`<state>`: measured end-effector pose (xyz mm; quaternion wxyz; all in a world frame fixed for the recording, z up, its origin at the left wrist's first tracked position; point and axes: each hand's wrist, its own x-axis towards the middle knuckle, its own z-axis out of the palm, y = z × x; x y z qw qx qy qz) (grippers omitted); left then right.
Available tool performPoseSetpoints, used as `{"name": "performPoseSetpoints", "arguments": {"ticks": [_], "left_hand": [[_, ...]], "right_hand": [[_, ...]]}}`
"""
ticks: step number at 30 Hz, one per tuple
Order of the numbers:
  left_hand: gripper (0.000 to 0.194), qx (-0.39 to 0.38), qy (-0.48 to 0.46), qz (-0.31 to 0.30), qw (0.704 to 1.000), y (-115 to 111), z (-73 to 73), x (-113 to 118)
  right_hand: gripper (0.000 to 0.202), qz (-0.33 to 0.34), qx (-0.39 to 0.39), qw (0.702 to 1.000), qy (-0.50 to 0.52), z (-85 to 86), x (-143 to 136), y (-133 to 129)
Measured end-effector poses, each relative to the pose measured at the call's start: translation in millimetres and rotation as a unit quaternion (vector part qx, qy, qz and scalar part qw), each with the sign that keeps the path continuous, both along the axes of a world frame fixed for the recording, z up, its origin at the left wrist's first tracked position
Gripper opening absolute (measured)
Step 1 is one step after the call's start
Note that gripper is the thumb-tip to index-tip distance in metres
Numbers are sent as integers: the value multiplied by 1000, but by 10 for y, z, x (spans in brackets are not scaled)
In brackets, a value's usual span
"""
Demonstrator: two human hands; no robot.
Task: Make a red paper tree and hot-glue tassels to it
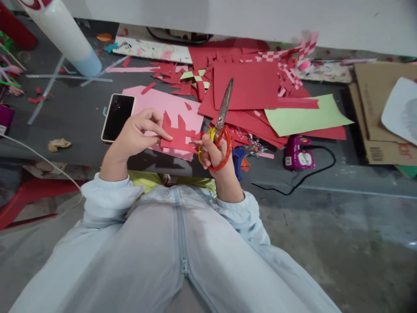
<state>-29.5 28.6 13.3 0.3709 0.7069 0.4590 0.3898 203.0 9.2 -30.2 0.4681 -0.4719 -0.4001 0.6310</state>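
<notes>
A cut red paper piece (177,132) with pointed tabs lies over a pink sheet (146,102). My left hand (138,132) pinches its left edge between thumb and fingers. In my right hand (216,154) are scissors (222,108) with red and yellow handles, their blades closed and pointing away from me. Fingertips of that hand are beside the right end of the red piece. Just left of the pink sheet is a phone (119,117) with a dark screen.
Red sheets (246,87), scraps and a light green sheet (308,115) are piled behind the scissors. A purple device (298,154) with a black cable sits to the right, near cardboard (373,104). A white bottle (70,37) stands at the back left.
</notes>
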Motion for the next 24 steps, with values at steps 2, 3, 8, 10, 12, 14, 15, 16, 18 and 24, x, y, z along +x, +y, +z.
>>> {"name": "performPoseSetpoints", "arguments": {"ticks": [2,3,8,10,12,14,15,16,18,24], "left_hand": [[23,5,-13,-23,1000,-3,-20,4],[25,8,-19,-33,999,-5,-31,5],[25,-7,-21,-46,999,-30,-75,12],[25,-28,-15,-41,999,-49,-88,20],[27,-62,-19,-20,998,-70,-105,34],[32,-107,-38,12,993,-93,-127,48],[35,-128,-49,26,990,-105,-141,54],[38,-146,-60,35,987,-116,-156,58],[42,-165,-78,44,982,-139,-186,58],[56,-183,-62,48,980,-187,-226,28]], "right_hand": [[49,-2,0,1000,20,29,-18,-2],[49,-4,-1,999,32,43,-25,-2],[52,3,-7,998,59,57,-32,-5],[53,1,-12,999,46,34,-31,-9],[53,-7,-15,999,31,9,-32,-13],[53,-13,-13,1000,19,-12,-36,-14],[53,-14,-11,1000,16,-20,-38,-14],[52,-15,-10,1000,14,-26,-40,-13],[51,-15,-10,1000,11,-33,-45,-10],[48,-22,-18,1000,5,-13,-61,-9]]}}
